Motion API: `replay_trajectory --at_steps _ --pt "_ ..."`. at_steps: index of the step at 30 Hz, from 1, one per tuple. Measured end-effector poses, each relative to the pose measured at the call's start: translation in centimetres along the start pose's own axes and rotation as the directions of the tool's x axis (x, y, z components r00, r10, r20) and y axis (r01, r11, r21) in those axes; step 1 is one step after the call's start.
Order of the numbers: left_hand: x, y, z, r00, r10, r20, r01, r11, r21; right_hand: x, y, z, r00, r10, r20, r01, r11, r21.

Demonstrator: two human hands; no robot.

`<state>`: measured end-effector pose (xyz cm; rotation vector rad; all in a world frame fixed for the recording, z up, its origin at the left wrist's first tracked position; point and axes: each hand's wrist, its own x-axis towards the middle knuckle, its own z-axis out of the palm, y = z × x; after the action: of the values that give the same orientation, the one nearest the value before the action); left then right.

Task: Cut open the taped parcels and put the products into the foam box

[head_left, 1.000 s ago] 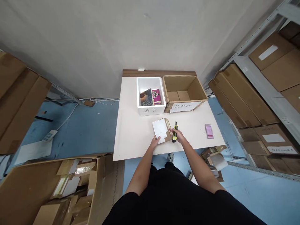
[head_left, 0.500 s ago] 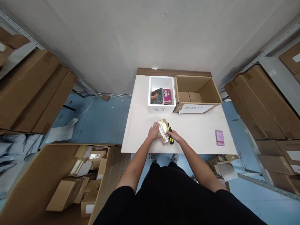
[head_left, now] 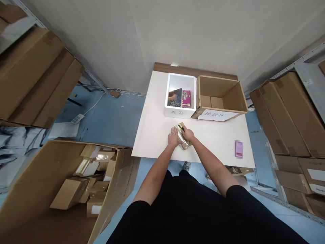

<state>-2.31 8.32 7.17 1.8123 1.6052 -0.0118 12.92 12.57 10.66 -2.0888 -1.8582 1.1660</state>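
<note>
A small taped cardboard parcel [head_left: 187, 145] lies at a slant on the white table [head_left: 152, 135], with shiny tape and a pale label on top. My left hand [head_left: 174, 136] holds it down along its left side, thumb near the close end. In my right hand [head_left: 188, 134] is a yellow and black utility knife [head_left: 180, 127], mostly covered by the fingers, over the parcel's far end. I cannot make out its blade. Beyond the parcel stands a white foam box [head_left: 179, 112] with a dark book [head_left: 174, 98] and a purple book [head_left: 186, 99] inside.
An open cardboard box [head_left: 220, 83] with a paper sign stands beside the foam box. A blurred pink item [head_left: 238, 149] lies at the table's right. On the floor at left, a large carton [head_left: 30, 189] holds several parcels. Shelves with cartons [head_left: 291, 112] flank both sides.
The knife has moved from beside the parcel's right edge to above its far end. My left hand lies flatter on the parcel. The whole view has shifted and tilted slightly.
</note>
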Motion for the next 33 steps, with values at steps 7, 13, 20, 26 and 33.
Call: replay_trajectory --at_steps 7,13,20,26,33 --pt "0.3 0.0 0.5 1.0 0.001 0.003 -0.001 1.0 0.001 -0.3 0.0 0.3 0.999 -0.044 0.018 0.046 0.988 -0.147" --pt "0.2 0.1 0.4 1.0 -0.004 0.001 0.004 0.999 0.047 -0.5 -0.3 0.5 1.0 -0.027 0.0 0.027 0.997 -0.078" --pt "0.2 0.1 0.4 1.0 -0.007 -0.003 0.007 1.0 -0.017 -0.7 0.1 0.5 1.0 -0.028 -0.013 0.028 0.998 -0.054" --pt "0.3 0.1 0.3 1.0 -0.017 0.002 0.017 1.0 0.023 -0.3 0.0 0.8 0.999 -0.037 0.0 0.037 0.995 -0.088" --pt "-0.2 0.1 -0.2 1.0 -0.017 0.003 0.016 0.999 0.028 1.1 -0.9 0.9 0.999 0.024 0.027 -0.023 1.0 -0.02"
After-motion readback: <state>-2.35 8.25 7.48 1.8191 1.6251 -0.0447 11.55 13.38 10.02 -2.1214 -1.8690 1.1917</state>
